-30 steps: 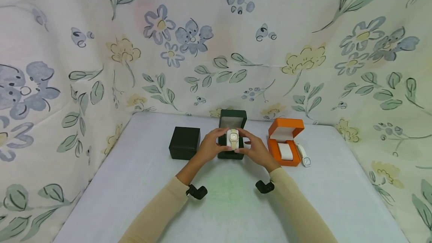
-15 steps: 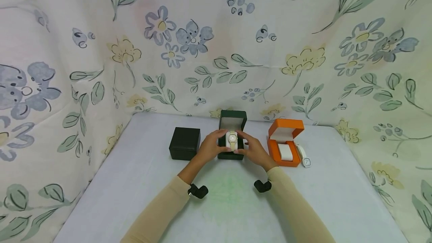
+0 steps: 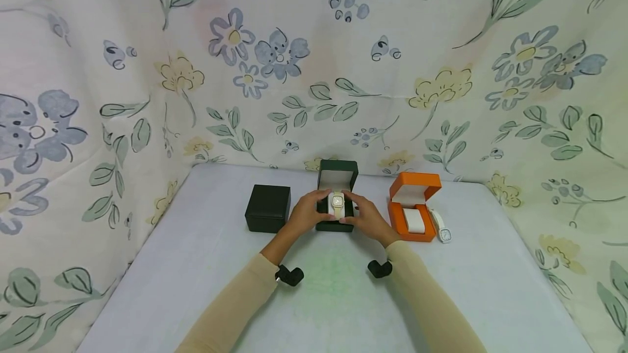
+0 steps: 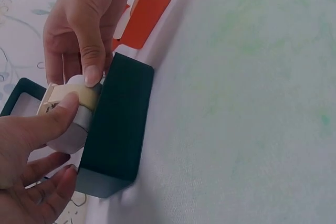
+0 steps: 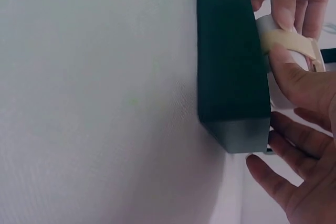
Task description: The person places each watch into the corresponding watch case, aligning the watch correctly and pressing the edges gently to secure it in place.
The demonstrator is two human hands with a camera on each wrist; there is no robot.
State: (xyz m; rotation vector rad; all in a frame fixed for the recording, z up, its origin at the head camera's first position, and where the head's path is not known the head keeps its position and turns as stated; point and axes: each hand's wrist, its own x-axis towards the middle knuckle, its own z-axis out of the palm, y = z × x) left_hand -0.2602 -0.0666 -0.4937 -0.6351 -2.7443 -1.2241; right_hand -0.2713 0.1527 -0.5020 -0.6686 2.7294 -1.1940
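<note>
A watch (image 3: 337, 200) with a cream strap (image 4: 84, 94) is wrapped round a white cushion (image 4: 72, 139). It sits in the mouth of a dark green watch box (image 3: 338, 166), whose lid stands up at the back. From the left side, my left hand (image 3: 305, 214) grips the cushion and watch, its thumb on the strap. My right hand (image 3: 370, 219) holds them from the other side, thumb likewise on the strap in the right wrist view. How deep the cushion sits is partly hidden by the green box's front wall (image 5: 231, 56).
Left of the green box stands a closed black box (image 3: 267, 208). To the right, an orange box (image 3: 417, 180) is open with a white cushion (image 3: 414, 220) inside. A white watch (image 3: 444, 230) lies against its right side. A floral curtain (image 3: 314, 70) hangs behind the table.
Both hands have lowered the watch and cushion slightly into the green box, a little toward the left. Over the last half second they have barely moved.
</note>
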